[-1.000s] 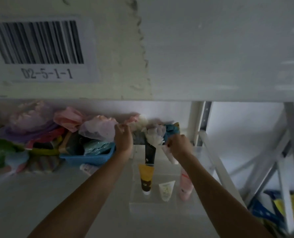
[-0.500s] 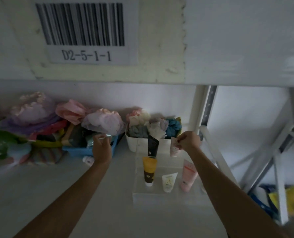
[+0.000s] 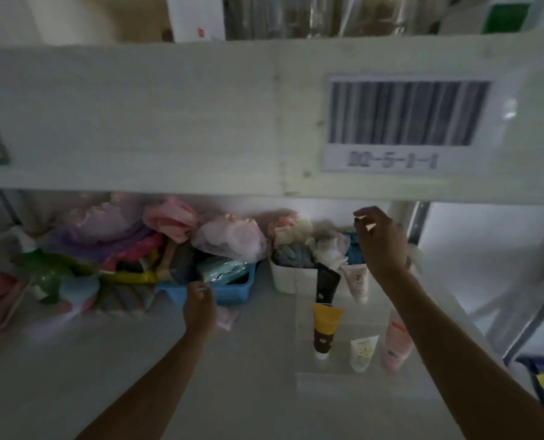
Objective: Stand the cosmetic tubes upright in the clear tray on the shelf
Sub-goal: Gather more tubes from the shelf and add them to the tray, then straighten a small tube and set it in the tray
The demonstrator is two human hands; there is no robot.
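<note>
The clear tray [image 3: 300,344] sits on the shelf at the right. Several tubes stand in it cap down: a black tube [image 3: 326,285] and a white tube with pink print [image 3: 356,282] at the back, a yellow and brown tube [image 3: 324,328], a small white tube [image 3: 362,352] and a pink tube [image 3: 396,341] in front. My right hand [image 3: 380,242] hovers above the white tube, fingers loosely apart, holding nothing. My left hand [image 3: 199,308] is low by the blue basket with its fingers curled away from me. A pale pink tube [image 3: 227,317] lies on the shelf against it.
A blue basket [image 3: 232,290] of packets and a white tub [image 3: 285,279] of fabric scrunchies stand at the back. Bagged colourful items [image 3: 105,236] pile up at the left. The upper shelf's edge with a barcode label [image 3: 407,122] hangs low overhead. A shelf post [image 3: 418,223] rises on the right.
My right hand has let go of the white tube, left it standing in the tray, and lifted. My left hand has dropped toward the pink tube by the basket. My view swung left.
</note>
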